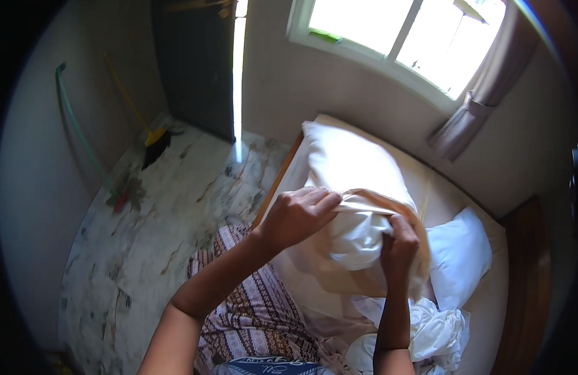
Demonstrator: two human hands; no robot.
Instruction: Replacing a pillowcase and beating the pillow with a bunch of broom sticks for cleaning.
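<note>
Before me is a white pillow partly inside a cream pillowcase (349, 154), held above the bed. My left hand (300, 213) pinches the left side of the pillowcase's open edge. On the other side, my right hand (401, 241) grips that same edge, its fingers partly hidden by cloth. Between the hands, the white end of the pillow (359, 239) bulges out of the opening. The case's loose cloth hangs down near my right wrist.
A second white pillow (460, 255) lies on the bed's right side, beside crumpled white cloth (436, 328). The mattress (485, 300) meets a wooden headboard (527, 262). A broom (156, 145) and a green-handled tool (78, 122) lean on the left wall. A dark door (195, 70) stands ajar.
</note>
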